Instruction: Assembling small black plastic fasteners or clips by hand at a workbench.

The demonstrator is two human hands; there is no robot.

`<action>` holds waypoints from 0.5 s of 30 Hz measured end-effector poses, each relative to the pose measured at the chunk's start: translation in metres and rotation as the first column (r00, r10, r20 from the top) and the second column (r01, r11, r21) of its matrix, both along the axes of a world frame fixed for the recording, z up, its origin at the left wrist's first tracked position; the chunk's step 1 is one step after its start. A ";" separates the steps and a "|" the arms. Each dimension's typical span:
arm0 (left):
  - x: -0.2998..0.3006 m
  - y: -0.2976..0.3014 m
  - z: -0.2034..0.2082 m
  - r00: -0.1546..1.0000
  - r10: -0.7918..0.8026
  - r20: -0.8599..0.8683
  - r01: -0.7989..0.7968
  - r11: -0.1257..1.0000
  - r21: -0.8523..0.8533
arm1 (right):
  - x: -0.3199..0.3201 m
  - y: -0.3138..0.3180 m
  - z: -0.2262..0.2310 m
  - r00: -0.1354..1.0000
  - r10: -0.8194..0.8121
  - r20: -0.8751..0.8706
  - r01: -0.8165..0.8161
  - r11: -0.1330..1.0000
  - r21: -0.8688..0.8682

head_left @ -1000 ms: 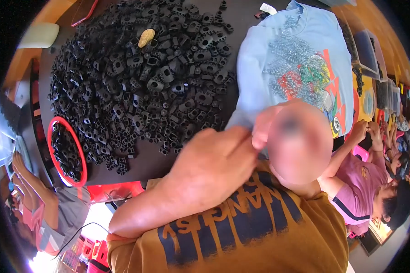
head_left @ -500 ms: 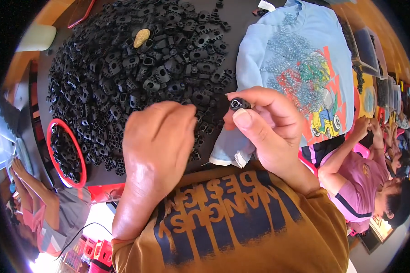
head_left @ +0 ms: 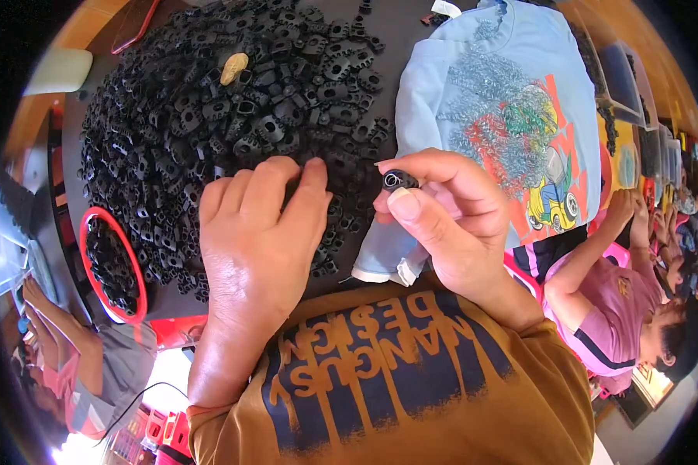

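In my right hand (head_left: 461, 221) a small black claw clip piece (head_left: 398, 180) is pinched between thumb and fingers, with a round metal spring coil showing at its end. My left hand (head_left: 256, 221) lies palm down at the near edge of a large heap of black toothed plastic clip pieces (head_left: 186, 120). Its index finger is apart from the others, and the fingertips reach among the pieces. I see nothing held in it, though the underside of the hand is hidden. Many small metal springs (head_left: 485, 108) lie on a light blue printed shirt (head_left: 423, 93) to the right.
A tan, peanut-shaped object (head_left: 234, 68) rests on the heap. At the left, a red-rimmed round container (head_left: 139, 287) holds more black pieces. Clear plastic bins (head_left: 624, 81) stand along the right side. Beyond, a person in a pink shirt (head_left: 609, 310) works with both hands.
My left hand has moved slightly, its index finger now stretched away from the others toward the pieces. The right hand keeps its pinch on the clip piece, shifted slightly left in view.
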State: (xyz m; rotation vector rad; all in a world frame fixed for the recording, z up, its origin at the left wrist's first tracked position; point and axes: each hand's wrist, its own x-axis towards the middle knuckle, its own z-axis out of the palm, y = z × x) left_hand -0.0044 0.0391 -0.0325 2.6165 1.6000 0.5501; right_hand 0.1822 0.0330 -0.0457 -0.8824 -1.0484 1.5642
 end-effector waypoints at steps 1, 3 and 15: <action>-0.001 0.000 0.000 1.000 0.000 -0.001 0.000 1.000 0.000 | 0.000 0.000 0.000 1.000 0.000 -0.001 0.000 1.000 0.000; -0.003 0.002 -0.001 0.998 -0.029 -0.048 0.029 1.000 -0.005 | 0.001 0.000 -0.002 1.000 0.013 -0.014 -0.013 1.000 0.004; 0.001 0.012 -0.003 0.999 0.003 -0.052 0.002 0.996 0.092 | 0.001 0.000 -0.002 1.000 0.023 0.005 -0.023 1.000 0.008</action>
